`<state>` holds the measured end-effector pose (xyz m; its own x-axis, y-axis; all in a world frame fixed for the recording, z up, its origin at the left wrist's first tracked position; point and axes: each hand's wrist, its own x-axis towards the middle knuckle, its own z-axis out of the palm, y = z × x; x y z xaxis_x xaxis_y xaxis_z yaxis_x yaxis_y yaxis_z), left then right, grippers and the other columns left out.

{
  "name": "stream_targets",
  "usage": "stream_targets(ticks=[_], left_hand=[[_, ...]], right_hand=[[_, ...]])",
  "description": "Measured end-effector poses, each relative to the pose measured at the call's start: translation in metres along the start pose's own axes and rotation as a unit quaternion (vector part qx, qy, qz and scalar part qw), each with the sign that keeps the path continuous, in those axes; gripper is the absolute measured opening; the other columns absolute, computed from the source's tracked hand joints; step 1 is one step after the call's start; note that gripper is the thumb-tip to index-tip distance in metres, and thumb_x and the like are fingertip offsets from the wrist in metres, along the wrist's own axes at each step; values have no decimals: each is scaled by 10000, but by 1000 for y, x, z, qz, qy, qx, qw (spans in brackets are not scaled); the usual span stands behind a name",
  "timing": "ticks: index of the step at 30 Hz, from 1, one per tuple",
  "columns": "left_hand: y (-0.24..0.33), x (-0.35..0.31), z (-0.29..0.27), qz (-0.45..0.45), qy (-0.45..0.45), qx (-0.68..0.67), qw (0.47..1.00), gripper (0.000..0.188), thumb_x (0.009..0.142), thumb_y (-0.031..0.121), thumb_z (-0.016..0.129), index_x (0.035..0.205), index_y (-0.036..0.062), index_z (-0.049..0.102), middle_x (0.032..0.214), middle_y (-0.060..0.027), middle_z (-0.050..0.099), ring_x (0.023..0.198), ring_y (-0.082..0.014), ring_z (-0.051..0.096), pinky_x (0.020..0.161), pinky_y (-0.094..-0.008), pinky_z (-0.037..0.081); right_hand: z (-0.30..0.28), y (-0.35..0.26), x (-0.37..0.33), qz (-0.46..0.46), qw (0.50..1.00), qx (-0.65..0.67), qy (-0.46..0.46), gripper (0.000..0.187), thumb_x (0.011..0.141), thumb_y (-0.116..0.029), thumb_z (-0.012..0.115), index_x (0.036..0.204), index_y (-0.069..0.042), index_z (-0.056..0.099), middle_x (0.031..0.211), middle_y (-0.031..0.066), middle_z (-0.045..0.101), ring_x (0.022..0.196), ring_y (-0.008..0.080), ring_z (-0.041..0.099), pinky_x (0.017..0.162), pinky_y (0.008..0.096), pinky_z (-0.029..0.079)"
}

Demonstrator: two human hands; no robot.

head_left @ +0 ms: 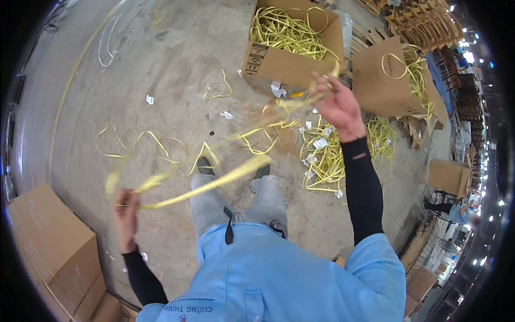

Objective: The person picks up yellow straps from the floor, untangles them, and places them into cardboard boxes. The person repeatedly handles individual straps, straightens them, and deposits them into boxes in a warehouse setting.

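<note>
A long yellow strap (214, 185), blurred by motion, stretches in front of my legs. My left hand (126, 214), out at the left, is closed round the strap, and loose ends flare beside its fingers. On the other side, my right hand (338, 104) is raised before the cardboard boxes with its fingers curled on a yellow strap; blur hides the exact grip. More strap trails in loops over the concrete floor between the hands. A tangled pile of yellow straps (328, 167) with white paper tags lies beside my right forearm.
An open cardboard box (289, 72) full of yellow straps stands ahead; a second box (381, 83) with straps spilling out leans to its right. Closed cartons (56, 241) stand at the lower left. Paper scraps litter the floor. Wooden parts (424, 24) are stacked far right, where another person works.
</note>
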<state>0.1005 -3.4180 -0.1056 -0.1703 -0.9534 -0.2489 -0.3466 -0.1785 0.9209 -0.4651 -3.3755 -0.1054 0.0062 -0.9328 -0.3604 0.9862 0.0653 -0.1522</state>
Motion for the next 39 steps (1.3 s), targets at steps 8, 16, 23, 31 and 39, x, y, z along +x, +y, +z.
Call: stream_targets(ticks=[8, 16, 23, 31, 39], left_hand=[[29, 26, -226, 85, 256, 13, 963, 112, 943, 154, 671, 956, 60, 614, 810, 69, 508, 739, -41, 441, 657, -202, 352], [-11, 44, -251, 60, 117, 37, 991, 312, 927, 94, 651, 695, 102, 442, 696, 93, 399, 671, -40, 363, 577, -238, 280], [-71, 76, -253, 50, 134, 6, 990, 368, 937, 113, 637, 692, 146, 365, 681, 108, 342, 641, -23, 315, 550, -229, 226], [-102, 121, -327, 16, 246, 81, 966, 438, 936, 136, 674, 680, 141, 318, 705, 100, 267, 662, -55, 247, 562, -275, 175], [-88, 143, -393, 3, 329, 211, 920, 401, 972, 243, 641, 685, 120, 390, 691, 76, 305, 660, -66, 288, 560, -279, 224]], right_hand=[[198, 140, 106, -243, 880, -383, -143, 351, 1037, -253, 488, 1255, 15, 549, 1169, 176, 654, 1010, 285, 664, 906, 431, 536], [282, 215, 171, -167, 900, -370, -160, 299, 1001, -187, 571, 1243, -13, 575, 1039, 97, 681, 919, 219, 675, 868, 388, 550], [290, 217, 204, -56, 899, -408, -146, 441, 1041, -420, 444, 1193, -31, 586, 1055, 150, 675, 922, 270, 676, 867, 441, 556], [306, 123, 249, -128, 859, -492, -58, 520, 1064, -435, 329, 967, -6, 606, 933, 191, 670, 888, 300, 656, 829, 462, 546], [331, -26, 347, -134, 960, -246, -23, 376, 1082, -353, 339, 895, -54, 469, 581, -17, 410, 538, 140, 437, 680, 350, 471]])
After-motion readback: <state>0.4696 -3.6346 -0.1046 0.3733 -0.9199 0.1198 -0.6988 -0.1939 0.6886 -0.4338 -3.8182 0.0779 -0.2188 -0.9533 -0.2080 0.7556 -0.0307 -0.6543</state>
